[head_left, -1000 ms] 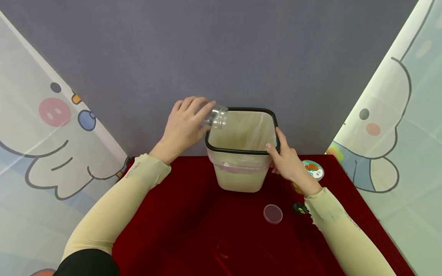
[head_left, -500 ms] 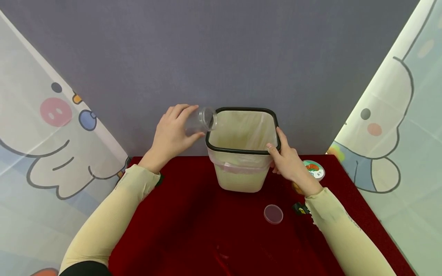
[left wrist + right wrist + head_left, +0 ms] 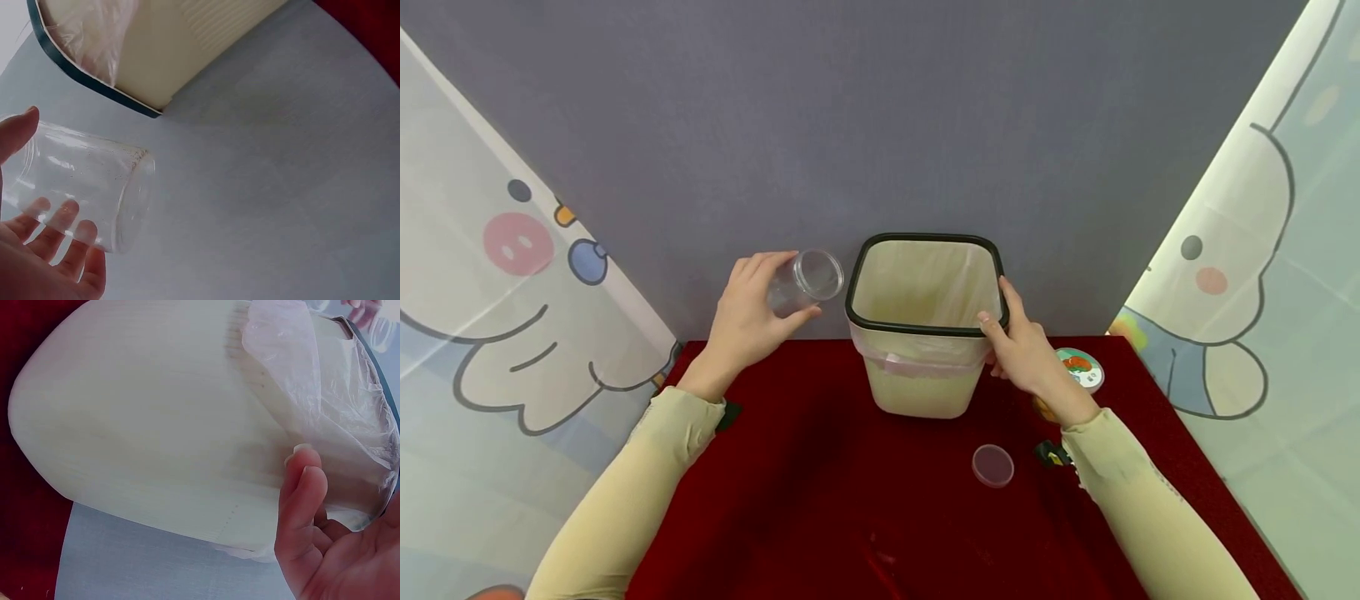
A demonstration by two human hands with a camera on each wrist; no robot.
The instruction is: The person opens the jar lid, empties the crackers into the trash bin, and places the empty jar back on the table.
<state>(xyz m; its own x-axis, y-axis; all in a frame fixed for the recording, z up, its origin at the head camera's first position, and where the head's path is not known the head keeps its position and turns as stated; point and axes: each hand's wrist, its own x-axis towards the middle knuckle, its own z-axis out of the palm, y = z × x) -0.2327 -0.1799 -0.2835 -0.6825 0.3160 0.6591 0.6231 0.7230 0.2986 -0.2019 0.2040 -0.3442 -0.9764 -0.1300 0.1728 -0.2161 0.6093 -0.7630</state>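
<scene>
**Jar Comes Away From the Bin**

Back from the bin goes the clear jar (image 3: 805, 282): a second ago its mouth hung over the rim, and now it is up in the air, just left of the bin and not touching it.

Behind it all is a big gray wall (image 3: 865, 108). Cartoon curtains (image 3: 490, 267) hang on both sides. A red cloth covers the table (image 3: 820, 492).

The cream bin (image 3: 925, 317) stands on the cloth. It has a black rim and a thin plastic bag inside.

The left hand (image 3: 748, 312) has its fingers wrapped around the jar. The jar lies on its side, tipped up a bit. Its long way runs left to right, and its open mouth faces the bin.

The right hand (image 3: 1026, 350) grips the bin's right rim, as before.

A small round lid (image 3: 993, 465) lies flat on the cloth near the right arm.
</scene>
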